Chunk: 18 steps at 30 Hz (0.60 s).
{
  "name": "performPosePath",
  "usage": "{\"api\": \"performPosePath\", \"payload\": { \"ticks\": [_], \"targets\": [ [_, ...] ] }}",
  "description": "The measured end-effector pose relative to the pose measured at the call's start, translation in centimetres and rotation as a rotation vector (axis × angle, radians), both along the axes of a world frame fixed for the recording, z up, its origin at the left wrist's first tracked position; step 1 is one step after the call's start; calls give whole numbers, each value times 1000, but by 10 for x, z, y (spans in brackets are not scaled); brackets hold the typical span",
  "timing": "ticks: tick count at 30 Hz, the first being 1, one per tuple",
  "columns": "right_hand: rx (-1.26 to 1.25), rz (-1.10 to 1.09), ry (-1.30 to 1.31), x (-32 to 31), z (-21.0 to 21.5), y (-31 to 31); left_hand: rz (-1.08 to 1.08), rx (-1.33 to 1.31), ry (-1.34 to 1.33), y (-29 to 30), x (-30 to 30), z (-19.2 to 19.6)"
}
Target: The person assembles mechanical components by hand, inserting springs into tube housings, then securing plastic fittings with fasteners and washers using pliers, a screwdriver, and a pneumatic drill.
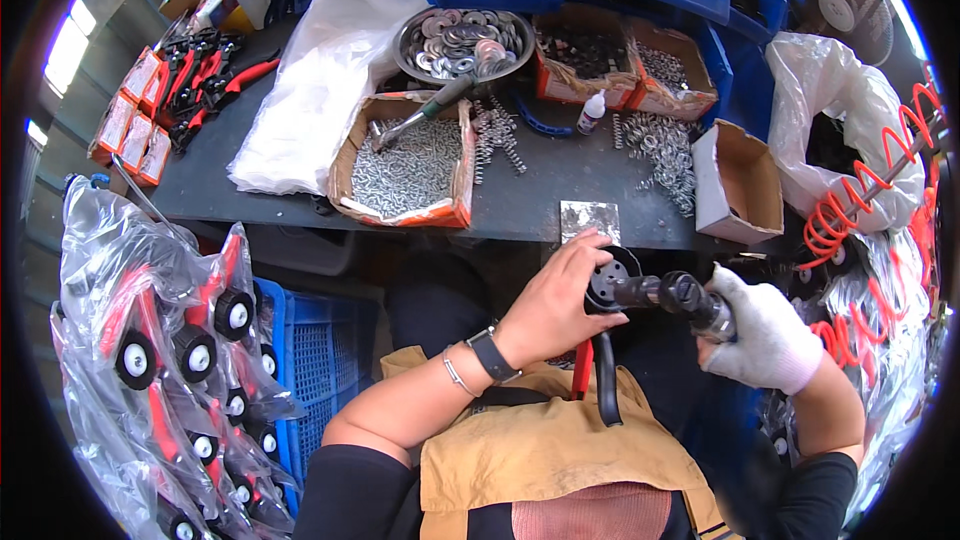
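Note:
My left hand (560, 295), bare with a dark watch on its wrist, is closed round the rim of a black round part (603, 285). Below this part hang a curved black bar (607, 380) and a red bar (582, 370), in front of my tan apron (550, 440). In a white glove, my right hand (765, 330) grips a dark air screwdriver (690, 298). The tool lies roughly level, its nose at the face of the round part; the contact point itself is hidden. A small metal plate (590, 220) sits at the bench edge just beyond.
On the bench (560, 175) stand a box of screws (410, 175) with a ratchet on it, a bowl of washers (465, 45), loose springs (660, 145) and an open carton (738, 180). Bagged red parts with wheels (170, 350) rise at left. A red coiled hose (835, 225) hangs right.

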State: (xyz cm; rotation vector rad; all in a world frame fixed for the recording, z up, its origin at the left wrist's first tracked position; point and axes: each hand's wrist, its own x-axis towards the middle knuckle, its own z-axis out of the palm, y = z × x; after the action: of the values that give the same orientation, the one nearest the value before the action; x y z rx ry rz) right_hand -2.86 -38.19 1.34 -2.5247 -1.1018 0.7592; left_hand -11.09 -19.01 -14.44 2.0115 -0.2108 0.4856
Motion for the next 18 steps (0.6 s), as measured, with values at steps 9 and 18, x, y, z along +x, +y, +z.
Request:
{"api": "performPosePath", "payload": {
  "ticks": [9,18],
  "targets": [
    [14,-60,10,6,-19,-1,2,-27,-3,-2,-1,0],
    [-61,76,-109,9,-17,14,-49,-44,4,3,3,-3]
  ]
}}
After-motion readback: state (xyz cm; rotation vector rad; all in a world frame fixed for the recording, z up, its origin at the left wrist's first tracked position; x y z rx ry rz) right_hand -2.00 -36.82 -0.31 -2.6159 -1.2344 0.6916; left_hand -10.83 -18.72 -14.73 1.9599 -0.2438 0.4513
